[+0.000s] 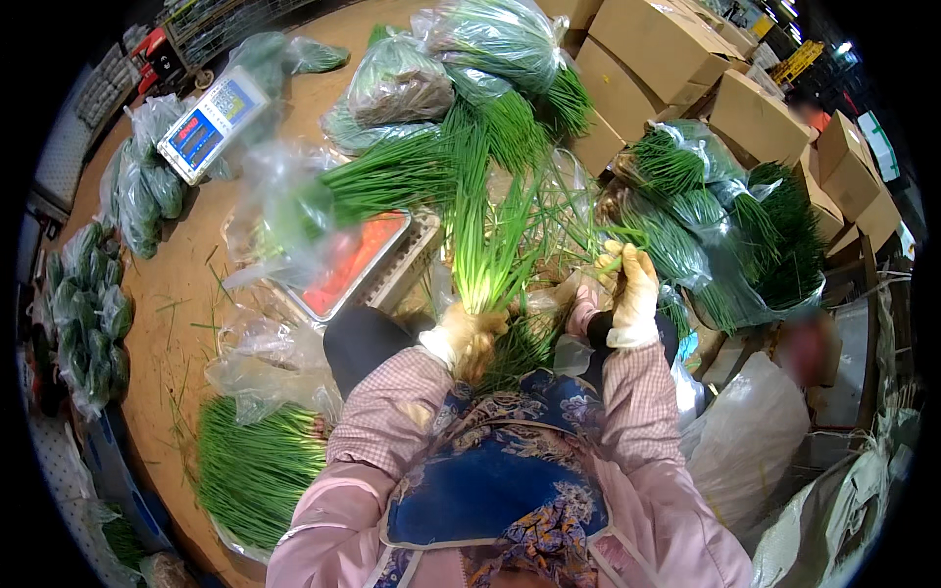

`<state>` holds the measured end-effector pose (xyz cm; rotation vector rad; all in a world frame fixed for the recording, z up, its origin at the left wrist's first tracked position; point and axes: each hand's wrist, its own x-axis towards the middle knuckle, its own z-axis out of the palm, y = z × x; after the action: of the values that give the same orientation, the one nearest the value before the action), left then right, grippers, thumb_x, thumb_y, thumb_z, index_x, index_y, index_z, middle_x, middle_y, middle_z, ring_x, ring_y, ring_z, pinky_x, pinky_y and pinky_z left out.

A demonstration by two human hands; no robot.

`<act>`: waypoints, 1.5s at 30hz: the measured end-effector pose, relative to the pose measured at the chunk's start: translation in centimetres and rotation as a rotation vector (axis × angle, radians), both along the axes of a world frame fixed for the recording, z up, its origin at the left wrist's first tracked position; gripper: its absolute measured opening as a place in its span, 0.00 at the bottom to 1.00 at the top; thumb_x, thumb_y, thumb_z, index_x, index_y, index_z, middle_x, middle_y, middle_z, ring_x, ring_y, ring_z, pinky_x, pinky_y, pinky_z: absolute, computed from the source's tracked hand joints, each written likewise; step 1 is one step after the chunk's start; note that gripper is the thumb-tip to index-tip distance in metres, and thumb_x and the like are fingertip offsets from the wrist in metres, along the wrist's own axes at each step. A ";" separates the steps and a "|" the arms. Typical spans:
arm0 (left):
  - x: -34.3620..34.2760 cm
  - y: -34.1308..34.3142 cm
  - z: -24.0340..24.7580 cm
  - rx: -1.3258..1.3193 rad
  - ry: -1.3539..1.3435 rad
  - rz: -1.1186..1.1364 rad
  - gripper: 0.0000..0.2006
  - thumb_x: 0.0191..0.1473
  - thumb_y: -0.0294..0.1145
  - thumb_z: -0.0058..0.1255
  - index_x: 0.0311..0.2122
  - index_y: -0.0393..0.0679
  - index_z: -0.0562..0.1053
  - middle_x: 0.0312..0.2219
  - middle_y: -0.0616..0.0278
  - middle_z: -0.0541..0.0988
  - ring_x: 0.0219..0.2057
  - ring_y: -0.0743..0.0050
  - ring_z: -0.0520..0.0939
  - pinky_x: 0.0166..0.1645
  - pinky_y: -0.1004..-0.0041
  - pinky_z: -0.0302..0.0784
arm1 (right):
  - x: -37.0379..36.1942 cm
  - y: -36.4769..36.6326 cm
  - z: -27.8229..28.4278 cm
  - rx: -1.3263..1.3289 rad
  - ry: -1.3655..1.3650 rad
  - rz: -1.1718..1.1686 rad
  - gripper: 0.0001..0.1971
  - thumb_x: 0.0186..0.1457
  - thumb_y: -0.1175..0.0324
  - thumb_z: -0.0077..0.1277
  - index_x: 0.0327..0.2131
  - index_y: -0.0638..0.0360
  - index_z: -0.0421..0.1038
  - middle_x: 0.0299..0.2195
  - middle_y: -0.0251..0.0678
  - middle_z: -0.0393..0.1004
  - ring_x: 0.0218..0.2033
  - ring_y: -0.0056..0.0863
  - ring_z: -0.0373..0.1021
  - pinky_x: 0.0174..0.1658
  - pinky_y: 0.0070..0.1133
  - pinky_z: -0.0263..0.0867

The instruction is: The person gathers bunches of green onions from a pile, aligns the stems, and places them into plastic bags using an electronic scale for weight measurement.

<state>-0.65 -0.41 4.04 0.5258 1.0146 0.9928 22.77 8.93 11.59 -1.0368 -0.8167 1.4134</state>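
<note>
My left hand (463, 338), in a pale work glove, is closed round the white root ends of a bunch of green onions (482, 260). Their green tops fan away from me. To the right, my gloved right hand (633, 294) pinches a few loose green leaves (635, 236) between thumb and fingers, apart from the bunch. More thin green stalks (534, 370) lie low between my knees, partly hidden by my left hand. Left of the bunch is a red-orange surface in a metal-rimmed tray (392, 245). A blurred clear plastic bag (279, 196) with green stalks lies over its far side.
A digital scale (214, 125) stands at far left among bagged greens (76, 294). Loose green onions (257, 470) are piled at near left. Bagged bundles (490, 44) lie ahead, others (725, 225) at right. Cardboard boxes (657, 49) stack behind; white plastic sheeting (755, 431) lies near right.
</note>
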 end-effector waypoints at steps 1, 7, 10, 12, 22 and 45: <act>0.1 -0.2 1.2 -0.035 0.085 -0.044 0.16 0.42 0.20 0.56 0.39 0.35 0.71 0.31 0.58 0.77 0.29 0.68 0.78 0.33 0.72 0.75 | 0.8 0.7 -0.5 -0.102 -0.281 -0.026 0.18 0.52 0.66 0.50 0.44 0.64 0.64 0.38 0.44 0.72 0.32 0.29 0.72 0.29 0.20 0.69; 0.0 -1.2 -3.0 0.256 0.425 -0.101 0.15 0.41 0.28 0.58 0.38 0.37 0.72 0.27 0.61 0.78 0.28 0.75 0.77 0.34 0.76 0.72 | -7.5 -1.8 2.2 0.010 -0.613 0.360 0.14 0.51 0.66 0.51 0.38 0.67 0.69 0.24 0.34 0.73 0.23 0.18 0.67 0.29 0.16 0.65; 1.0 -0.9 0.1 0.072 0.578 -0.195 0.19 0.38 0.32 0.61 0.39 0.39 0.72 0.28 0.61 0.78 0.29 0.75 0.77 0.35 0.76 0.72 | -10.7 0.2 1.7 -0.219 -0.899 0.612 0.17 0.53 0.62 0.49 0.38 0.69 0.67 0.24 0.34 0.73 0.22 0.19 0.67 0.28 0.16 0.64; 0.9 -1.5 0.1 0.090 0.594 -0.141 0.20 0.38 0.34 0.61 0.39 0.41 0.72 0.29 0.61 0.78 0.30 0.75 0.78 0.36 0.76 0.72 | -12.1 0.6 -0.2 -0.169 -0.980 0.617 0.16 0.52 0.63 0.49 0.36 0.69 0.69 0.23 0.37 0.73 0.21 0.22 0.69 0.27 0.19 0.65; 0.8 -1.6 -3.2 0.502 0.821 -0.032 0.17 0.43 0.30 0.53 0.42 0.43 0.70 0.28 0.60 0.77 0.27 0.75 0.78 0.34 0.76 0.74 | -12.0 -0.6 -1.8 -0.218 -0.816 0.595 0.13 0.52 0.65 0.48 0.33 0.70 0.69 0.21 0.37 0.72 0.20 0.22 0.69 0.23 0.16 0.64; 1.3 -1.3 -4.2 -0.018 -0.177 0.058 0.16 0.45 0.22 0.53 0.42 0.33 0.68 0.27 0.52 0.77 0.16 0.74 0.74 0.17 0.81 0.69 | -8.1 -4.4 0.2 0.279 0.345 0.521 0.07 0.56 0.67 0.43 0.30 0.60 0.67 0.27 0.34 0.71 0.30 0.27 0.69 0.42 0.17 0.66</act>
<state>0.65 -1.69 -0.19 0.3884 0.8839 1.0619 14.65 4.51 11.82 -0.3567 -1.0309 1.7864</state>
